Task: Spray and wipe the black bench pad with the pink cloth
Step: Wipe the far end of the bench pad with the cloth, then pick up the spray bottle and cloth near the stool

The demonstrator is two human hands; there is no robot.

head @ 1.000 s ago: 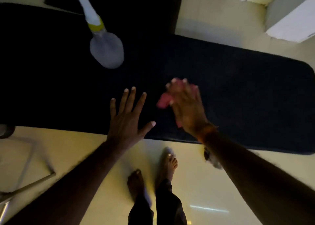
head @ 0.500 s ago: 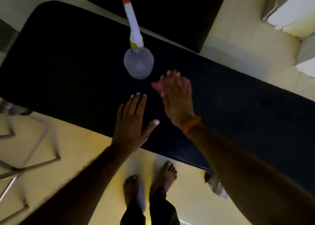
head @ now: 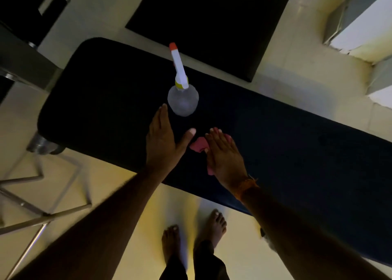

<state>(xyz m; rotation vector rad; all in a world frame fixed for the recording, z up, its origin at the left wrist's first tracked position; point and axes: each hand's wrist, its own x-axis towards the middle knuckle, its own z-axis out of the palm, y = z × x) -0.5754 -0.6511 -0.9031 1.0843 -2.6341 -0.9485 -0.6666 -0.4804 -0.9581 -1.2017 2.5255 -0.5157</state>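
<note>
on the black bench pad point(head: 286, 144), near its front edge and about mid-length, the pink cloth point(head: 198, 145) is lying pressed flat under the right hand point(head: 224, 154). cloth is poking out at the left side of the palm by the thumb, with a small bit showing at the heel of the hand and a sliver past the fingertips. right hand is lying palm down with fingers straight and together, pressing on the cloth rather than curling round it. an orange thread band point(head: 247, 187) is sitting on the right wrist.

just beside it the left hand point(head: 163, 144) is resting flat on the pad, fingers together and pointing away from the body, thumb spread out toward the cloth, thumb tip just short of it, holding nothing. left fingertips are reaching close to the spray bottle point(head: 182, 98), cannot tell if touching.

the bottle is standing upright on the pad, clear round body, yellow collar, white nozzle with orange tip pointing to the far side.

the pad is running diagonally from upper left to lower right, rounded corner at the far left end. beyond it a black mat point(head: 212, 25) is lying on the pale tiled floor point(head: 118, 178). metal frame legs point(head: 42, 214) are showing at lower left, blurred. the person's bare feet point(head: 214, 226) are standing on the floor below the pad's front edge. a grey and white block point(head: 360, 19) is sitting at upper right, too cropped to identify.
</note>
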